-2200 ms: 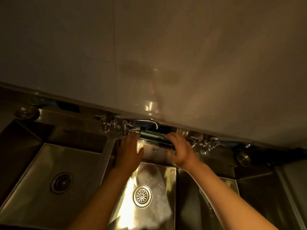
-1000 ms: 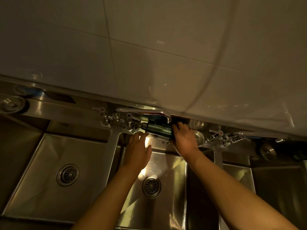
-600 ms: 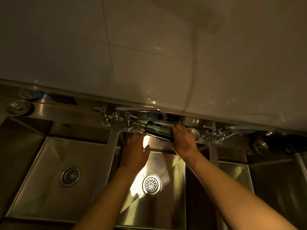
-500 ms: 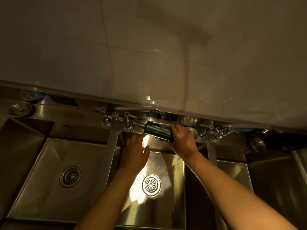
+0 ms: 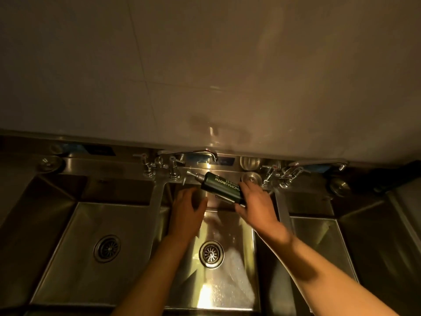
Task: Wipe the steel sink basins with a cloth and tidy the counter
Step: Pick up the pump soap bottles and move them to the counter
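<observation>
Three steel basins lie side by side under dim light. My right hand (image 5: 255, 201) grips a dark green pump bottle (image 5: 219, 185), tilted with its nozzle pointing left, above the back of the middle basin (image 5: 182, 281). My left hand (image 5: 188, 208) hovers with fingers spread just under and left of the nozzle, holding nothing. A pale wet patch that may be a cloth (image 5: 237, 263) lies right of the middle drain (image 5: 210, 254); I cannot tell which it is.
The left basin (image 5: 68, 258) has its own drain (image 5: 107, 248). The right basin (image 5: 323, 242) is partly behind my forearm. Taps (image 5: 159, 165) with a spout (image 5: 205, 153) and a second tap set (image 5: 284, 172) line the back ledge, with round steel plugs (image 5: 250, 177). A tiled wall rises behind.
My right hand has lifted the bottle off the back ledge and tilted it toward the middle basin. My left hand has drawn back slightly and spread open below the nozzle.
</observation>
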`<control>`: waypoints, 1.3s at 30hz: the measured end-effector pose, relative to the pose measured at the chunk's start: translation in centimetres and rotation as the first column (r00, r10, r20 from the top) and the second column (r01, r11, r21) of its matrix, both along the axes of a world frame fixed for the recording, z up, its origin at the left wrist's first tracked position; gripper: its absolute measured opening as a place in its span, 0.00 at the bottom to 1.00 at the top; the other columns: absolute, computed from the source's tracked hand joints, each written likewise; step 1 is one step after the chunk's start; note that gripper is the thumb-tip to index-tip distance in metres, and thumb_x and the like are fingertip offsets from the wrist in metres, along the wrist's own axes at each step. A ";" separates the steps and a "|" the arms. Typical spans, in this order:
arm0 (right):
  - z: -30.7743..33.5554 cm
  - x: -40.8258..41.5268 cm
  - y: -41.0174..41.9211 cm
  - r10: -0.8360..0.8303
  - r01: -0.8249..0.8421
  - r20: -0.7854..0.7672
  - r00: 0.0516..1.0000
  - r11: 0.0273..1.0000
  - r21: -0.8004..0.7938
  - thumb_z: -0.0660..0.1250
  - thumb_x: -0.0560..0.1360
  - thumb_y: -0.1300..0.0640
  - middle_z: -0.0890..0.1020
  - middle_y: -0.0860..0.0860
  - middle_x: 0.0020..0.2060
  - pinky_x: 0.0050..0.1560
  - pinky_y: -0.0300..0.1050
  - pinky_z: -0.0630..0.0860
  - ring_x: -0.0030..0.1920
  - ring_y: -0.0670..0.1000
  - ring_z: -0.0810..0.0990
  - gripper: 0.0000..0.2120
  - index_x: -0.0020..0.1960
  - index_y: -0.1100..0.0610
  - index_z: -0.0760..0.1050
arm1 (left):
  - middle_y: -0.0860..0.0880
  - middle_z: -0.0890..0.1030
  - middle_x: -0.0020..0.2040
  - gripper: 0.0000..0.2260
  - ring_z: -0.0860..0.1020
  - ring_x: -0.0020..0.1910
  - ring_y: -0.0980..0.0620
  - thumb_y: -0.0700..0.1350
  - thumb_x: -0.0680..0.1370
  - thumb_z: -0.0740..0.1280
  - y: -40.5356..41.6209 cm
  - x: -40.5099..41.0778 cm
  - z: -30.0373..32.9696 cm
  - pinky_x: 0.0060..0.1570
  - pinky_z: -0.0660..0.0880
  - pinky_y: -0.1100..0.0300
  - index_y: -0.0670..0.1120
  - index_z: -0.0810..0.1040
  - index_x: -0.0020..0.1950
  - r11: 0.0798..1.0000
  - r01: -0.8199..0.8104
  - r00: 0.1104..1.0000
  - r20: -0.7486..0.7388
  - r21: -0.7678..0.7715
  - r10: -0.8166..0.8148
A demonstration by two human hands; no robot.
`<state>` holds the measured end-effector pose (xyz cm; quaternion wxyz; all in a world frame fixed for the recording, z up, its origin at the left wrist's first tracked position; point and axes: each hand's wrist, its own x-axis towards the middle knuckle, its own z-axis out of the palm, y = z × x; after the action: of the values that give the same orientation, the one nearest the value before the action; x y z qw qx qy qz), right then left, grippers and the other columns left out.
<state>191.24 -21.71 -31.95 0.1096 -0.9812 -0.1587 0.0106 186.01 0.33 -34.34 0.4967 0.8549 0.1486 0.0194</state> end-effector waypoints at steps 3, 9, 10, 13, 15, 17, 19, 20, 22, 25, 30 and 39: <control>0.9 -2.0 -0.9 -0.044 0.042 0.014 0.999 0.993 0.106 0.75 0.70 0.48 0.76 0.51 0.66 0.61 0.53 0.77 0.64 0.54 0.76 0.34 0.73 0.52 0.69 | 0.46 0.75 0.69 0.21 0.74 0.68 0.47 0.52 0.80 0.71 -0.8 -0.7 2.0 0.70 0.72 0.50 0.48 0.76 0.71 0.999 -0.012 0.999 0.030 -0.046 0.013; 2.8 -5.2 -1.8 -0.133 0.120 0.025 0.991 0.949 0.291 0.75 0.70 0.48 0.76 0.48 0.65 0.64 0.49 0.76 0.64 0.51 0.76 0.34 0.73 0.51 0.70 | 0.50 0.76 0.68 0.23 0.76 0.66 0.51 0.54 0.79 0.72 -3.1 -1.7 6.3 0.67 0.76 0.45 0.53 0.74 0.72 0.980 0.001 0.999 0.036 -0.198 0.007; 3.2 -5.6 -1.9 -0.148 0.135 0.016 0.989 0.937 0.322 0.75 0.70 0.48 0.76 0.47 0.64 0.63 0.48 0.76 0.64 0.50 0.76 0.33 0.73 0.51 0.70 | 0.51 0.78 0.67 0.22 0.77 0.66 0.52 0.53 0.78 0.73 -3.6 -1.8 7.1 0.67 0.76 0.46 0.54 0.74 0.71 0.969 0.001 0.999 0.034 -0.249 0.008; 4.2 -6.8 -2.1 -0.195 0.183 -0.015 0.981 0.886 0.426 0.75 0.69 0.47 0.76 0.44 0.63 0.61 0.46 0.76 0.62 0.48 0.77 0.32 0.71 0.49 0.71 | 0.54 0.82 0.62 0.20 0.79 0.63 0.55 0.51 0.79 0.74 -4.9 -2.1 9.0 0.67 0.76 0.48 0.54 0.76 0.69 0.946 0.051 0.998 0.059 -0.322 -0.033; 5.0 -7.7 -2.5 -0.215 0.206 -0.037 0.976 0.850 0.485 0.74 0.69 0.44 0.75 0.41 0.62 0.60 0.43 0.76 0.60 0.44 0.76 0.32 0.71 0.47 0.70 | 0.55 0.83 0.60 0.19 0.80 0.62 0.56 0.52 0.78 0.74 -5.9 -2.4 10.4 0.66 0.77 0.49 0.54 0.77 0.69 0.946 0.081 0.995 0.078 -0.314 -0.060; 5.6 -8.5 -3.0 -0.235 0.232 -0.064 0.970 0.815 0.531 0.74 0.69 0.42 0.74 0.39 0.61 0.58 0.41 0.77 0.59 0.42 0.77 0.33 0.71 0.46 0.70 | 0.56 0.84 0.58 0.18 0.81 0.59 0.57 0.51 0.78 0.75 -6.7 -2.4 11.6 0.65 0.78 0.50 0.54 0.78 0.66 0.947 0.096 0.993 0.095 -0.306 -0.070; 6.4 -9.1 -3.8 -0.268 0.275 -0.098 0.958 0.775 0.569 0.75 0.69 0.43 0.76 0.39 0.58 0.54 0.38 0.76 0.56 0.42 0.78 0.32 0.71 0.43 0.70 | 0.55 0.85 0.57 0.17 0.82 0.58 0.58 0.50 0.77 0.76 -7.5 -2.5 12.9 0.64 0.79 0.50 0.53 0.78 0.65 0.945 0.119 0.991 0.101 -0.305 -0.092; 6.8 -9.4 -4.2 -0.272 0.290 -0.120 0.955 0.758 0.584 0.76 0.69 0.43 0.77 0.38 0.56 0.52 0.37 0.76 0.55 0.41 0.79 0.31 0.70 0.41 0.71 | 0.54 0.85 0.58 0.18 0.83 0.58 0.57 0.49 0.76 0.76 -8.0 -2.6 13.5 0.64 0.79 0.50 0.52 0.78 0.65 0.938 0.131 0.990 0.100 -0.322 -0.104; 7.4 -10.0 -5.0 -0.254 0.297 -0.159 0.954 0.733 0.612 0.76 0.69 0.43 0.80 0.38 0.54 0.52 0.39 0.80 0.53 0.41 0.81 0.30 0.69 0.40 0.71 | 0.53 0.83 0.61 0.20 0.82 0.59 0.57 0.47 0.76 0.77 -8.9 -3.1 14.5 0.65 0.79 0.51 0.51 0.76 0.66 0.921 0.156 0.986 0.106 -0.357 -0.126; 8.2 -10.8 -6.0 -0.239 0.307 -0.193 0.952 0.697 0.648 0.76 0.70 0.44 0.78 0.37 0.56 0.57 0.44 0.81 0.55 0.40 0.80 0.31 0.70 0.40 0.69 | 0.54 0.83 0.63 0.22 0.83 0.59 0.58 0.46 0.75 0.78 -10.2 -3.8 15.8 0.65 0.79 0.52 0.53 0.75 0.66 0.903 0.194 0.979 0.136 -0.382 -0.152; 9.5 -12.1 -7.6 -0.243 0.260 -0.124 0.962 0.680 0.686 0.77 0.70 0.45 0.73 0.37 0.61 0.60 0.39 0.75 0.60 0.38 0.74 0.34 0.73 0.44 0.68 | 0.57 0.82 0.62 0.23 0.82 0.59 0.60 0.47 0.73 0.79 -12.2 -5.2 18.0 0.61 0.79 0.57 0.62 0.73 0.61 0.922 0.241 0.964 0.182 -0.303 -0.193; 10.5 -13.7 -9.3 -0.160 0.182 -0.103 0.982 0.630 0.755 0.79 0.68 0.46 0.74 0.33 0.61 0.56 0.28 0.69 0.62 0.30 0.71 0.34 0.71 0.41 0.70 | 0.60 0.81 0.56 0.24 0.78 0.54 0.71 0.53 0.71 0.79 -13.5 -8.5 19.3 0.50 0.73 0.70 0.58 0.74 0.63 0.975 0.224 0.952 0.219 -0.016 -0.215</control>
<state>177.56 -31.06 -21.47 0.5139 -0.8545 -0.0534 -0.0544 177.46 -13.16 -15.09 0.5262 0.8486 -0.0017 0.0540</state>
